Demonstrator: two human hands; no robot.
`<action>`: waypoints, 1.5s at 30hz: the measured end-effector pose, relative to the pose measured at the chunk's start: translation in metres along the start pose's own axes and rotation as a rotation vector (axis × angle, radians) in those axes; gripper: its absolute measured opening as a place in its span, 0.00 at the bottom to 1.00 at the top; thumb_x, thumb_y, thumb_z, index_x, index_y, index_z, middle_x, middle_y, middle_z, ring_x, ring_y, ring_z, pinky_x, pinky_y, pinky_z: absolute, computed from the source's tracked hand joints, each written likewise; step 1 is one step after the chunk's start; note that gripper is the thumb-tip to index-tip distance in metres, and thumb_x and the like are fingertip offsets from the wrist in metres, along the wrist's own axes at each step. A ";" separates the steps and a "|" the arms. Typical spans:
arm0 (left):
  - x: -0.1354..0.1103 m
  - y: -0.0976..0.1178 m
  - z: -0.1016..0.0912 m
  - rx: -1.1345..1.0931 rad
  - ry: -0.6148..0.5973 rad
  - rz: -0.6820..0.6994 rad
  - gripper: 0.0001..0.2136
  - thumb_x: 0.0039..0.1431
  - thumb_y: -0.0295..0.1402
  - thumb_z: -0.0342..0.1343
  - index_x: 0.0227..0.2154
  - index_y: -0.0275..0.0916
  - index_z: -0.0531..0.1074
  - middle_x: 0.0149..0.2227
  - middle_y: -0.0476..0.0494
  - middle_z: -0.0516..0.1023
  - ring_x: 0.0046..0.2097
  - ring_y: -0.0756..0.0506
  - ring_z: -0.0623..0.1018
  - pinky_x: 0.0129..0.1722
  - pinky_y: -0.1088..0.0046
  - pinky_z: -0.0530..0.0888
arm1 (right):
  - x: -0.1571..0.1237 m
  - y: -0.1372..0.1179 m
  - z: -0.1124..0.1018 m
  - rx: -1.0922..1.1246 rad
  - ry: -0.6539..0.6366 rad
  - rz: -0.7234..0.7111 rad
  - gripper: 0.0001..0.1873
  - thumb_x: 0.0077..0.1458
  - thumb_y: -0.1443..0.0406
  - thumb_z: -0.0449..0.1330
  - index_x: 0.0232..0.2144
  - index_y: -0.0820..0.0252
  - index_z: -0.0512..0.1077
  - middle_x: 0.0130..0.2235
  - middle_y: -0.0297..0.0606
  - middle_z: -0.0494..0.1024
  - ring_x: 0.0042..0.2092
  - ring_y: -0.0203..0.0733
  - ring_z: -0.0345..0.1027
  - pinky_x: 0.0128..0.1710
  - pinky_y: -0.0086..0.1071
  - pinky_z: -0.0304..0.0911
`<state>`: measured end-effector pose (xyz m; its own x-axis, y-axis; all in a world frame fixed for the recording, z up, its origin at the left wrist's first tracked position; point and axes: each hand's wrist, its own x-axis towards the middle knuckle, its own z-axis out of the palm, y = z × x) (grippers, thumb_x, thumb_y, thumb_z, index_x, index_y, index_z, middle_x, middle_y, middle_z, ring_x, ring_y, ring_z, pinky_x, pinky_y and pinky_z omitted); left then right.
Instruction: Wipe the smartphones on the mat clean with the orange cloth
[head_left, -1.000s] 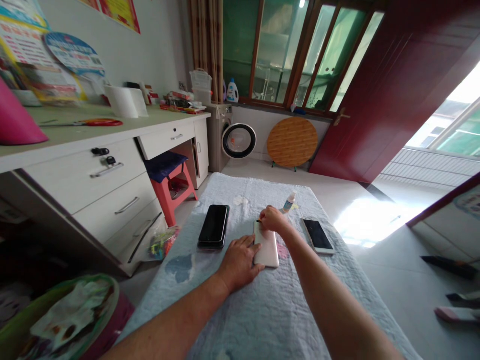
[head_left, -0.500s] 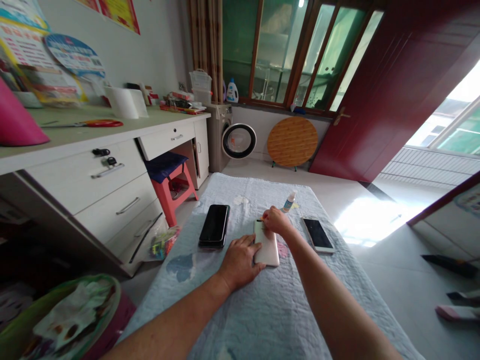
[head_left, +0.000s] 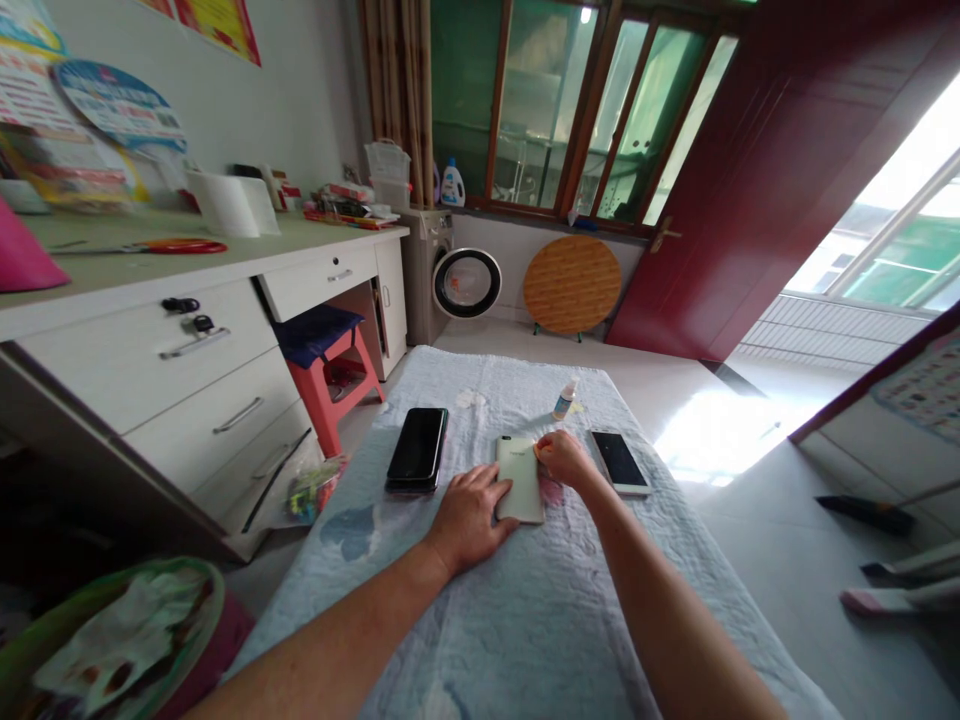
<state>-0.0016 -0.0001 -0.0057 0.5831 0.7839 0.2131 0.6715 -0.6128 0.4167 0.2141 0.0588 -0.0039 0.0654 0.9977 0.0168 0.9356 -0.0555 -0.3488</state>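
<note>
A white smartphone lies back side up on the cloth-covered table. My left hand steadies it, fingers over its left edge and thumb at the near end. At the phone's upper right edge, my right hand is closed in a pinch. A bit of something small and orange pokes out from its fingertips; what kind of thing it is cannot be made out. Beyond that hand stands a small spray bottle. Dark phones, apparently stacked, lie to the left. Another white-framed phone rests to the right, screen up.
A pale blue quilted cloth covers the table. On the left are a white desk and a red stool with a dark seat. A lined waste bin stands near left. Farther back are a washing machine and a round wooden tabletop.
My right hand has shifted from the top of the white phone to its right edge, with the orange thing. My left hand stays on the phone. The view has turned slightly.
</note>
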 end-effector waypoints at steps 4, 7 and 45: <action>0.000 -0.003 0.002 0.019 -0.004 0.006 0.24 0.53 0.45 0.60 0.52 0.42 0.70 0.60 0.35 0.66 0.60 0.35 0.65 0.58 0.56 0.62 | -0.028 -0.004 -0.005 0.025 0.000 -0.007 0.14 0.51 0.67 0.54 0.30 0.62 0.80 0.32 0.41 0.79 0.35 0.38 0.70 0.34 0.26 0.59; 0.000 -0.003 0.003 0.027 0.002 0.009 0.24 0.54 0.46 0.59 0.52 0.42 0.70 0.60 0.35 0.66 0.60 0.35 0.66 0.57 0.56 0.62 | -0.050 -0.009 -0.009 0.033 -0.003 -0.011 0.14 0.51 0.66 0.53 0.30 0.62 0.79 0.33 0.41 0.78 0.35 0.38 0.69 0.35 0.26 0.59; 0.002 -0.007 0.004 0.009 0.012 0.047 0.23 0.54 0.44 0.60 0.51 0.41 0.71 0.59 0.36 0.67 0.58 0.35 0.67 0.57 0.56 0.64 | -0.015 -0.013 -0.002 -0.071 0.094 -0.082 0.14 0.61 0.65 0.52 0.34 0.59 0.78 0.36 0.39 0.71 0.36 0.36 0.66 0.36 0.26 0.55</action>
<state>-0.0033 0.0051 -0.0119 0.6087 0.7552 0.2433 0.6472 -0.6500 0.3983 0.2021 0.0447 0.0023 0.0172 0.9912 0.1312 0.9610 0.0198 -0.2758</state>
